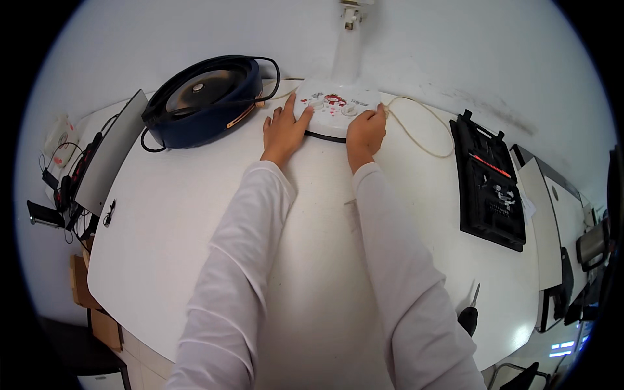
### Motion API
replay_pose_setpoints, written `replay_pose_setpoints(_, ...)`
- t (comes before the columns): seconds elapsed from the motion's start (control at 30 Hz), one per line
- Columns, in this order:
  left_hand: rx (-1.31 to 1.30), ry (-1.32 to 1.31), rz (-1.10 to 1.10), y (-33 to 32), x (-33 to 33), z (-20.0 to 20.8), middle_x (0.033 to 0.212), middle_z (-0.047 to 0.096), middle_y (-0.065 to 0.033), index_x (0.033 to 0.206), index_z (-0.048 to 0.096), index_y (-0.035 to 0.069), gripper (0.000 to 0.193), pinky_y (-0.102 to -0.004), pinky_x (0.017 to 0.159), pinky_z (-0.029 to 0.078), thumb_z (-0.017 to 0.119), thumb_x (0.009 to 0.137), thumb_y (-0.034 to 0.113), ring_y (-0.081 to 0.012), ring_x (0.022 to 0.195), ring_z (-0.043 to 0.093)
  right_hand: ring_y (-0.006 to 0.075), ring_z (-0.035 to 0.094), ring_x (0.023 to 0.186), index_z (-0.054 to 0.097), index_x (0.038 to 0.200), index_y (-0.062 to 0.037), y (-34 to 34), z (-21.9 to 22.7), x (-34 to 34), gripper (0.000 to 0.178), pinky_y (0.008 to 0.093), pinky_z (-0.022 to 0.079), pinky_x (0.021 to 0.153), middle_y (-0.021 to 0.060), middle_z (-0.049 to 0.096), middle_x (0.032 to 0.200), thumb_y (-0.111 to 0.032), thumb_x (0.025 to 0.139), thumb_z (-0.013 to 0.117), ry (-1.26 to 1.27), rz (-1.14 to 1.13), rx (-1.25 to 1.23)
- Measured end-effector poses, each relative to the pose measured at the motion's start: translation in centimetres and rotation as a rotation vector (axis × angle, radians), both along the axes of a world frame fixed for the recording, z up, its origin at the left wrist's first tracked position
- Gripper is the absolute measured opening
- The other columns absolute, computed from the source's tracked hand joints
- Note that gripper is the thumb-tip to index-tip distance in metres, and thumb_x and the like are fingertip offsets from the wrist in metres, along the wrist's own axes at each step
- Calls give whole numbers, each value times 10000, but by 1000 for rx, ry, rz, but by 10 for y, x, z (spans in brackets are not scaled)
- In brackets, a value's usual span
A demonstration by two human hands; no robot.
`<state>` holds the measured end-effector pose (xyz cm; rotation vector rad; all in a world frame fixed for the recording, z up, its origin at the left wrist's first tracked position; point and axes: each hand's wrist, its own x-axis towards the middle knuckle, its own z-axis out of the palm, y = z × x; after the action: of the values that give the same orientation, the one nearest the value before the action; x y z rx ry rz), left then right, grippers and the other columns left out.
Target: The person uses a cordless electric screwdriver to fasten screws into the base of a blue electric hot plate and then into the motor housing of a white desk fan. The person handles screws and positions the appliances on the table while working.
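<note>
A white appliance base [325,119] with two round knobs, a red cartoon print and a dark bottom edge stands at the far side of the table. A white upright post [348,52] rises behind it toward the wall. My left hand [283,133] lies at the base's left edge, fingers stretched and spread, thumb against its front corner. My right hand [366,135] is closed around the right front corner, its fingers curled by the side where a cream cable [429,102] leaves. What the fingertips touch underneath is hidden.
A dark blue round appliance [201,127] with a black cord sits left on the white table [162,247]. An open black tool case [491,214] lies right, with a screwdriver [469,315] nearer. A grey panel [110,153] stands at the left edge; a wall closes the back.
</note>
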<state>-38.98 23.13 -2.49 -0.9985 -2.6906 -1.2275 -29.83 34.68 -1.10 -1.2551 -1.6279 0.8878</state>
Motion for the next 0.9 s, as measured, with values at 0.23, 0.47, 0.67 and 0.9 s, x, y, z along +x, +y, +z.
replay_pose_setpoints(0.23,5,-37,-50,-11,8,0,1280,499,-179,1438,280,134,719,-446,1113,118,391,880,574,-270,1299,372,356,532,1112,464,1247,7,5,-8,12,366,423,443,913,183,522,1260,-163,935,379,57,45,88)
replay_pose_setpoints(0.47,48,-62,-72,-38,45,0,1308,477,-176,1424,304,143,701,-461,1109,134,438,872,552,-266,1270,405,361,534,1108,464,1255,3,-20,-10,49,364,416,437,923,191,527,1259,-159,941,381,39,43,97)
replay_pose_setpoints(0.67,47,-31,-40,-67,83,0,1311,477,-189,1423,309,140,711,-460,1112,119,440,866,563,-283,1302,366,371,540,1094,465,1252,12,-49,-11,88,360,418,439,915,205,544,1229,-156,945,378,56,36,130)
replay_pose_setpoints(0.9,40,-56,-37,-113,125,9,1345,448,-192,1425,307,140,724,-472,1112,99,443,862,574,-279,1332,328,384,536,1091,469,1241,30,-88,-11,125,358,418,435,918,224,545,1216,-142,936,396,109,65,124)
